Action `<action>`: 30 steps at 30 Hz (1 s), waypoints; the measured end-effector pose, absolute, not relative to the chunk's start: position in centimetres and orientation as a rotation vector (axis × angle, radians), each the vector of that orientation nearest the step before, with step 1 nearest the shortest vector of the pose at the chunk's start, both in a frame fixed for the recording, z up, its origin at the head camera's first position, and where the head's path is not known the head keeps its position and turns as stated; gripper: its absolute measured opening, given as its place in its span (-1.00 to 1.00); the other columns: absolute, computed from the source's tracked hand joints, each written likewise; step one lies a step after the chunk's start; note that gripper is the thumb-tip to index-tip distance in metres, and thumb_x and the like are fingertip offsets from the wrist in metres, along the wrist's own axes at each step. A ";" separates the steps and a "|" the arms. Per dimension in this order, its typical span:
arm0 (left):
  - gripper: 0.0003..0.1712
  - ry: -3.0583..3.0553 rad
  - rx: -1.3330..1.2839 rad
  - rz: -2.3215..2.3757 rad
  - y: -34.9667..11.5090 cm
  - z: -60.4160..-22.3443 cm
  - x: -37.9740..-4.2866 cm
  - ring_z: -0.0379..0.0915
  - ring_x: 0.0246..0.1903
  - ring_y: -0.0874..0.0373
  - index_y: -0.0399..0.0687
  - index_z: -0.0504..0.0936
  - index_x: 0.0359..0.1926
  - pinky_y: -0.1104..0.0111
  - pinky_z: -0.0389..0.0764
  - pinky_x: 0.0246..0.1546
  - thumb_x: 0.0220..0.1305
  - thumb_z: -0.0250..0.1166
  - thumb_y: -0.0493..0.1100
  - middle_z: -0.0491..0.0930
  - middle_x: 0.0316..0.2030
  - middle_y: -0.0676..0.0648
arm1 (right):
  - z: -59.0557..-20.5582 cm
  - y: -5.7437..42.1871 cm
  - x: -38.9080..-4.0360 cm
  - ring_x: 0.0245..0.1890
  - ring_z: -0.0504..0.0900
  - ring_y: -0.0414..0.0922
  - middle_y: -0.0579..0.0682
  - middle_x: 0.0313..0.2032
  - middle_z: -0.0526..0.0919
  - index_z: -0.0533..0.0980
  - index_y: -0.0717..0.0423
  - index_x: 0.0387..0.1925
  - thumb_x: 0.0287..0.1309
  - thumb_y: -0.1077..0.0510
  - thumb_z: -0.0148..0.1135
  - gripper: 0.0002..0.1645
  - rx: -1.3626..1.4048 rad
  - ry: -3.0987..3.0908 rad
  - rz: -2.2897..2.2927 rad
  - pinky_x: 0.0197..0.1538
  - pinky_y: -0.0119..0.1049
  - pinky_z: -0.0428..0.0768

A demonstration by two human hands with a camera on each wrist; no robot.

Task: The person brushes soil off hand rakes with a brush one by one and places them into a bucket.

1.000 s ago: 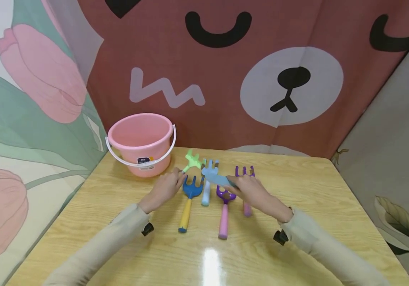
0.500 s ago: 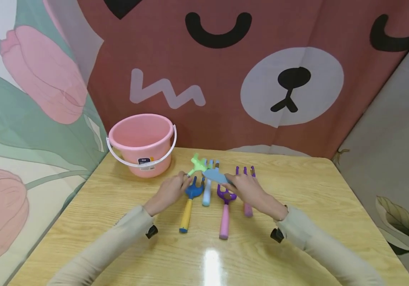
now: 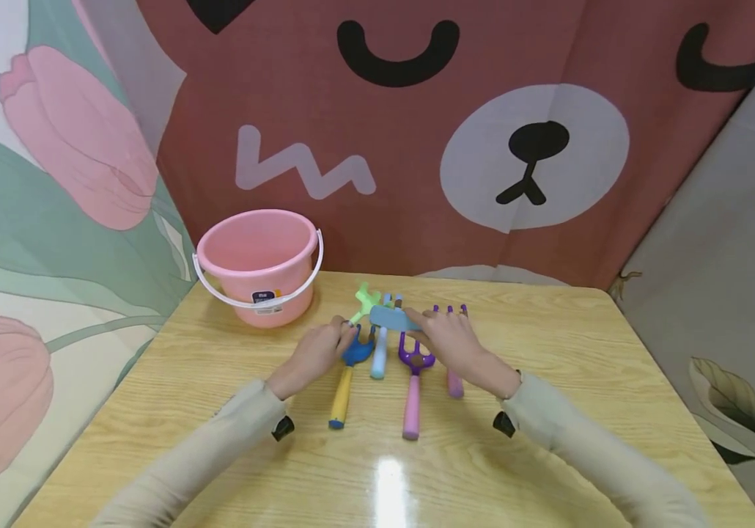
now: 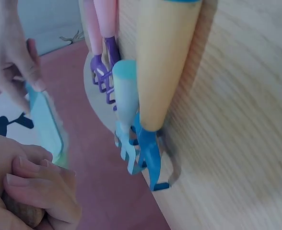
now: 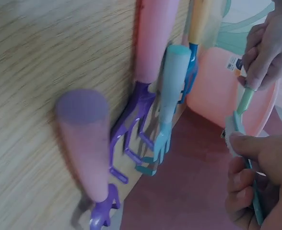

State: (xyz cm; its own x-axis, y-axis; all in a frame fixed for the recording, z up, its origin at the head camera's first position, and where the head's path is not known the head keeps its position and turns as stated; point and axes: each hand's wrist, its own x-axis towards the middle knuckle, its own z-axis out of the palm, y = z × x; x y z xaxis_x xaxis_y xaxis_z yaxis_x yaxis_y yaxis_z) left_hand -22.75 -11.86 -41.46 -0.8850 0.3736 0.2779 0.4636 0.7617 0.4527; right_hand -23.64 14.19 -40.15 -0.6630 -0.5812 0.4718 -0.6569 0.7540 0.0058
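Observation:
My left hand (image 3: 314, 356) grips a small light-green toy hand rake (image 3: 366, 299) by its handle, its tines pointing up and away over the table. In my right hand (image 3: 453, 345) is a light-blue scrub brush (image 3: 392, 317); its white bristles (image 5: 231, 132) show in the right wrist view and face the rake. The brush overlaps the rake's head in the head view. Below the hands lie a blue rake with a yellow handle (image 3: 341, 400), a light-blue rake (image 3: 379, 359) and a purple rake with a pink handle (image 3: 412, 403). Brown smudges mark several tines.
A pink bucket (image 3: 259, 286) with a white handle stands at the back left of the wooden table (image 3: 252, 455). Another purple rake (image 3: 455, 385) lies partly under my right forearm. A bear-print cloth (image 3: 404, 220) hangs behind the table.
My left hand and the green rake have shifted right, towards the brush. The brush has moved slightly and turned more level over the rake's head. The rakes on the table stay put.

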 end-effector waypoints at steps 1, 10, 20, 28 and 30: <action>-0.67 -2.787 -0.672 -0.787 -11.9 -41.5 -22.8 0.30 -0.61 0.17 -0.12 0.36 -0.47 0.36 0.33 -0.60 0.51 0.11 -0.16 0.38 -0.52 -0.02 | -40.3 14.4 -23.6 -0.73 0.31 -0.24 0.04 -0.48 0.67 0.60 0.09 0.06 0.19 0.10 0.41 -0.59 0.926 -2.513 0.219 -0.76 -0.43 0.17; -0.60 -2.761 -0.602 -0.745 -13.0 -41.2 -23.2 0.34 -0.57 0.13 -0.04 0.32 -0.57 0.31 0.39 -0.59 0.49 0.13 -0.19 0.45 -0.42 -0.07 | -40.4 16.1 -22.9 -0.76 0.24 -0.29 0.01 -0.53 0.64 0.63 0.15 0.04 0.18 0.10 0.42 -0.59 0.872 -2.618 0.273 -0.75 -0.45 0.16; -0.60 -2.773 -0.672 -0.766 -12.0 -41.7 -22.9 0.33 -0.59 0.15 -0.04 0.33 -0.55 0.31 0.38 -0.58 0.50 0.12 -0.16 0.46 -0.44 -0.09 | -40.2 14.8 -23.7 -0.69 0.34 -0.27 0.02 -0.42 0.70 0.61 0.18 0.06 0.22 0.09 0.38 -0.58 0.938 -2.602 0.395 -0.72 -0.46 0.24; -0.52 -2.800 -0.583 -0.839 -13.0 -41.7 -22.8 0.31 -0.55 0.14 -0.04 0.27 -0.63 0.33 0.37 -0.54 0.51 0.10 -0.16 0.48 -0.37 -0.13 | -40.7 16.6 -23.3 -0.76 0.28 -0.30 -0.13 -0.65 0.51 0.61 0.23 0.02 0.22 0.10 0.37 -0.61 0.893 -2.714 0.399 -0.74 -0.45 0.25; -0.50 -2.792 -0.594 -0.836 -13.1 -41.7 -22.8 0.32 -0.55 0.14 -0.03 0.26 -0.66 0.33 0.37 -0.54 0.49 0.13 -0.16 0.47 -0.39 -0.13 | -40.8 16.8 -23.3 -0.75 0.31 -0.30 -0.10 -0.62 0.55 0.60 0.23 0.02 0.22 0.09 0.37 -0.60 0.888 -2.722 0.408 -0.73 -0.46 0.28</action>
State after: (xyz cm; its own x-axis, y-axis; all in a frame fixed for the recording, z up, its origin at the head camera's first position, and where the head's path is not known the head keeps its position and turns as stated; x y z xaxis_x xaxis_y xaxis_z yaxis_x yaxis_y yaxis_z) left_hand -22.81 -13.11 -41.75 -0.9067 0.3258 0.2678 0.4193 0.7636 0.4909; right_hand -23.33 16.80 -40.76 -0.7836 -0.5340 0.3174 -0.6036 0.7754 -0.1856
